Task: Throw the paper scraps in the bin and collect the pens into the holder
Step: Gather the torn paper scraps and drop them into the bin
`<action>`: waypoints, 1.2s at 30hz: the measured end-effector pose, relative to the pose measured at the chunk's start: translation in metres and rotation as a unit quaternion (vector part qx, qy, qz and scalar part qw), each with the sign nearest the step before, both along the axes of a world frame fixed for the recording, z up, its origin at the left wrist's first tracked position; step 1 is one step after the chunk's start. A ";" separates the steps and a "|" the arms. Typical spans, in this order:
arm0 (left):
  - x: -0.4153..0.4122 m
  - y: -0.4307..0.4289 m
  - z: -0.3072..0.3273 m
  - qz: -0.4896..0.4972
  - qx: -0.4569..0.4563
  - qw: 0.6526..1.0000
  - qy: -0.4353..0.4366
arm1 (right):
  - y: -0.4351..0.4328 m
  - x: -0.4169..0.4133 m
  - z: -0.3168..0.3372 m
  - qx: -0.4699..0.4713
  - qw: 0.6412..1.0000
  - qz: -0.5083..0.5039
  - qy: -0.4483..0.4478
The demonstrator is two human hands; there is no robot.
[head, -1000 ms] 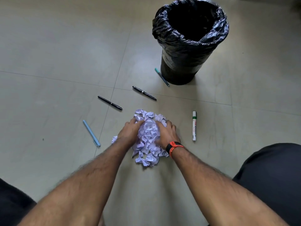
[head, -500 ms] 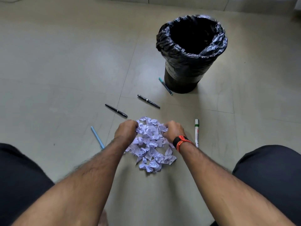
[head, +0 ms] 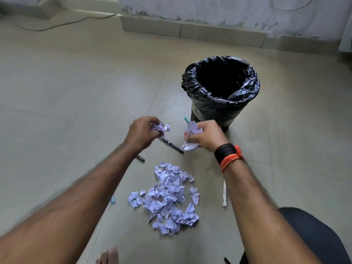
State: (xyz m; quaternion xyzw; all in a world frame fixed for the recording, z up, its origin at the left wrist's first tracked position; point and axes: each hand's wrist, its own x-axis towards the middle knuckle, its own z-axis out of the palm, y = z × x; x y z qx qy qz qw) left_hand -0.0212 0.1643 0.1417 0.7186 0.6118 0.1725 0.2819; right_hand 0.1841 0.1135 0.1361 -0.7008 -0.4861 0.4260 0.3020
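Soft daylight, motion blur, edge distortion

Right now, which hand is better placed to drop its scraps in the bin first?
Right hand. It grips a wad of paper scraps and sits just in front of the bin, nearly at its base. The left hand also holds scraps but is farther to the side of the bin.

One bin (head: 221,96) stands on the floor. Five pens or markers show, each partly hidden: a black pen (head: 172,145), a second black pen (head: 140,158), a teal pen (head: 186,120), a white marker (head: 224,193), and what seems a light-blue pen (head: 113,199). One loose scrap pile (head: 167,197) lies there, its pieces too many to count, plus two held clumps (head: 161,128) (head: 191,130).
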 end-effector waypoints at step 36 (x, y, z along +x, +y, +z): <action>0.075 0.002 0.015 -0.147 0.044 0.983 -0.103 | -0.016 0.035 0.017 0.083 0.984 -0.158 0.017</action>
